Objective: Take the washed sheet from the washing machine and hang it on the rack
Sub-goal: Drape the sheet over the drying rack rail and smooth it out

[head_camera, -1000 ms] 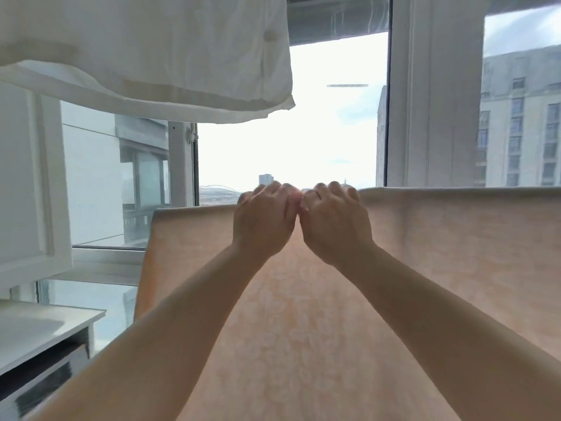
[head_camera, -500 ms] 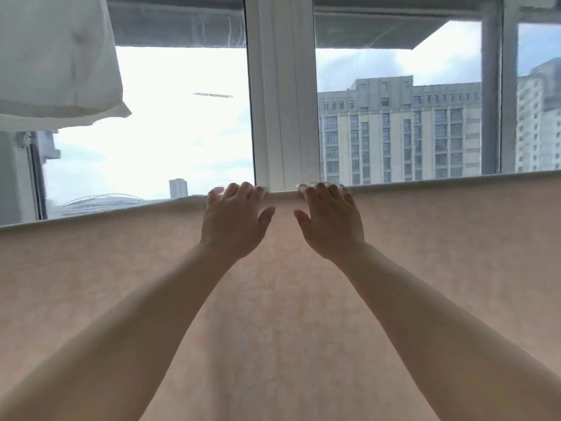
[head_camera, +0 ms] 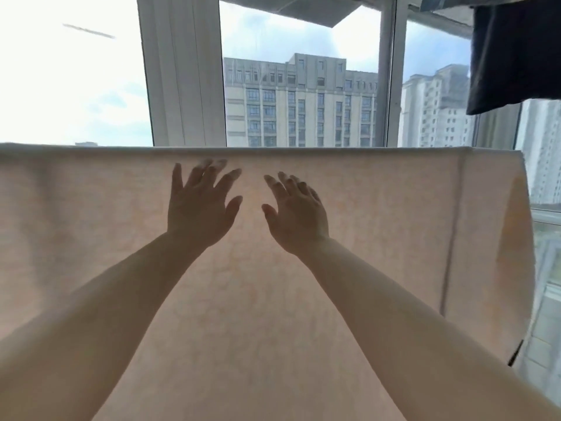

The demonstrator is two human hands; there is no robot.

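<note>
Draping over a straight horizontal line just below the window sill level, the peach-coloured sheet [head_camera: 379,208] is seen hung already, its top fold running level from the left frame edge to its right corner, with the near layer falling toward the viewer. The bar beneath the fold is hidden by the cloth, so the rack itself cannot be made out. Both grips are released: the left hand [head_camera: 198,208] and the right hand [head_camera: 299,215] are spread with fingers straight, raised in front of the sheet just below the fold; whether the palms touch the cloth cannot be told, and the left fingertips are blurred. The fabric is judged thin and soft, since daylight passes through it, and probably damp and somewhat heavy from washing, so it is likely to cling and to slide toward whichever side carries more length. It is best taken along the top fold or at the stitched side hem [head_camera: 455,226] on the right, where the cloth is doubled and firmer. Open room is seen to the right of the sheet's edge, before the window frame [head_camera: 185,71]; a dark garment [head_camera: 516,53] hangs above at the far right and would be brushed if the sheet were shifted far that way.
</note>
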